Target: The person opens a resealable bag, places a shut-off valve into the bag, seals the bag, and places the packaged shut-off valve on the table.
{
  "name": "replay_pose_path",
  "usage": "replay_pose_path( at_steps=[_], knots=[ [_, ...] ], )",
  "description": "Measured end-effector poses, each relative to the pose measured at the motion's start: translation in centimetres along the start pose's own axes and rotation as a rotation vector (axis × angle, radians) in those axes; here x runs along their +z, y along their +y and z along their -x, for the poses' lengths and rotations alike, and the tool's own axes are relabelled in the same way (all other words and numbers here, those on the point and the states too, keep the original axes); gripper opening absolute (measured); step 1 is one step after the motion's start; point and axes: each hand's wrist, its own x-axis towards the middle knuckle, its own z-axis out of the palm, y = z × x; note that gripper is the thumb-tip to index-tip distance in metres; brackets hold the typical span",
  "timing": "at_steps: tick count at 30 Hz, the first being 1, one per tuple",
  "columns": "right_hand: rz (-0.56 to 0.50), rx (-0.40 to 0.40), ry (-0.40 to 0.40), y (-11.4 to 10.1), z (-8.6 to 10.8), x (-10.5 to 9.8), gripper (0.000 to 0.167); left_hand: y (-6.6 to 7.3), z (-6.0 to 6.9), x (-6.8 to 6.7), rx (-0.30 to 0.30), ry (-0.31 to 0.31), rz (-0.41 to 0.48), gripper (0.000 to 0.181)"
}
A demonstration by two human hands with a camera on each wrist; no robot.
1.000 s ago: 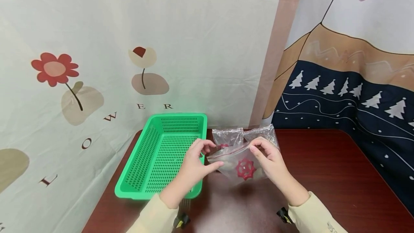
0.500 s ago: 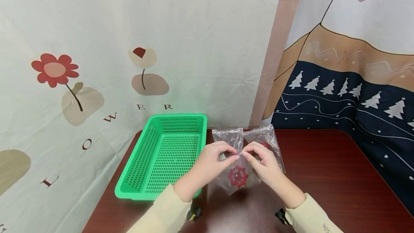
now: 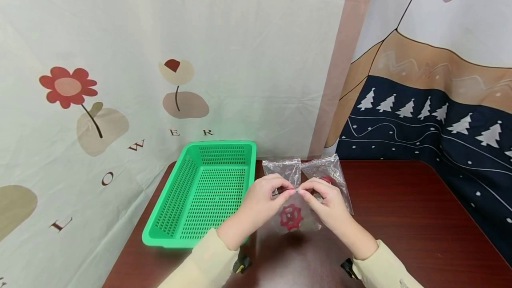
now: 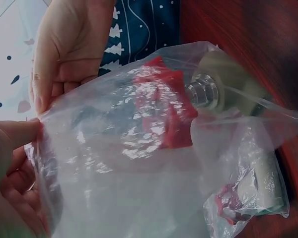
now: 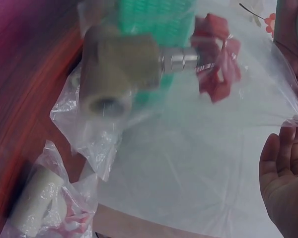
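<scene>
Between both hands hangs a clear zip bag (image 4: 99, 183), held up by its top edge. Inside it is a stop valve (image 5: 119, 64) with an olive-grey body, a metal stem and a red handwheel (image 3: 290, 217). Thumb and fingertips of my left hand (image 3: 266, 197) pinch the bag's top edge near its middle. My right hand (image 3: 326, 201) pinches the same edge right beside them, the fingertips almost meeting. Behind lie two more clear bags: the left one (image 3: 282, 168) is partly hidden by the hands, the right one (image 3: 340, 172) shows a red part.
A green perforated plastic basket (image 3: 196, 242) stands left of the hands, nothing visible inside. The dark red-brown table (image 3: 408, 217) reaches to the right. A printed cloth (image 3: 256, 57) hangs behind its far edge.
My left hand has moved right and closed its fingertips on the bag's edge, meeting the right hand. The bag has shifted slightly left and hangs lower. Over the last half second little has moved.
</scene>
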Motion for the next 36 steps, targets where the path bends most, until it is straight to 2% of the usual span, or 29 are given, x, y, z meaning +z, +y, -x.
replay_pose_path(
  at_steps=[7, 12, 15, 21, 26, 29, 33, 36],
  knots=[
    [-0.007, 0.012, -0.019, 2.5, 0.7, 0.5, 0.02, 0.2, 0.2, 0.0, 0.042, 0.017, -0.025, 0.007],
    [-0.036, -0.009, -0.029, 2.7, 0.8, 0.6, 0.021, 0.3, 0.2, 0.0, 0.063, 0.009, -0.049, 0.009],
    [-0.032, -0.031, -0.003, 2.6, 0.7, 0.6, 0.024, 0.4, 0.3, 0.0, 0.059, 0.0, -0.053, 0.009],
    [-0.021, -0.056, 0.067, 2.6, 0.6, 0.7, 0.02, 0.2, 0.4, -0.2, 0.06, -0.02, -0.051, 0.009],
    [-0.036, -0.016, 0.11, 2.0, 0.3, 0.5, 0.012, -0.2, 0.6, -0.5, 0.024, -0.045, -0.023, 0.009],
    [-0.05, -0.008, 0.118, 0.7, -0.1, 0.3, 0.009, -0.5, 0.8, -0.6, 0.004, -0.06, -0.009, 0.009],
    [-0.066, 0.005, 0.137, -0.7, -0.5, 0.0, 0.005, -0.9, 1.0, -0.7, 0.01, -0.047, -0.004, 0.008],
    [-0.085, 0.034, 0.143, -0.9, -0.5, 0.0, 0.004, -1.2, 1.2, -0.8, 0.021, -0.032, -0.011, 0.007]
  ],
)
